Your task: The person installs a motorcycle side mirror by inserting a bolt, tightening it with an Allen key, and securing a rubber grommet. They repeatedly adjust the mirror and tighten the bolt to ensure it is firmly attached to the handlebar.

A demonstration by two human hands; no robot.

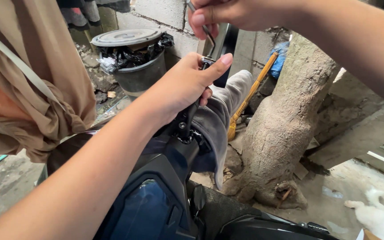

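Your left hand (184, 86) is clenched around the black mirror stem (191, 113) of the scooter (156, 204), thumb stretched up beside the metal nut (207, 59) near the top of the stem. Your right hand (227, 15) comes in from the upper right and pinches a slim metal wrench (209, 34), whose lower end sits at that nut. The stem rises from the handlebar area, just above the dark blue front panel, with the mirror's dark back (226, 53) behind your thumb.

Handling, as a judgement: stem and wrench are rigid metal and will not flex; the stem is thin and smooth, so it may turn in the palm unless gripped low and firmly. The wrench looks light and could slip off the small nut. Best hold: the stem below the nut, the wrench near its free end.

Surroundings: a grey cloth (221, 115) drapes over the handlebar. Behind stand a block wall, a grey bin (134, 58) lined with a black bag, and a yellow-handled broom (250, 95) leaning by a thick tree trunk (285, 120). The floor is rough concrete. A white cat (376, 218) lies at lower right. A person in a tan garment (32, 84) stands at the left.
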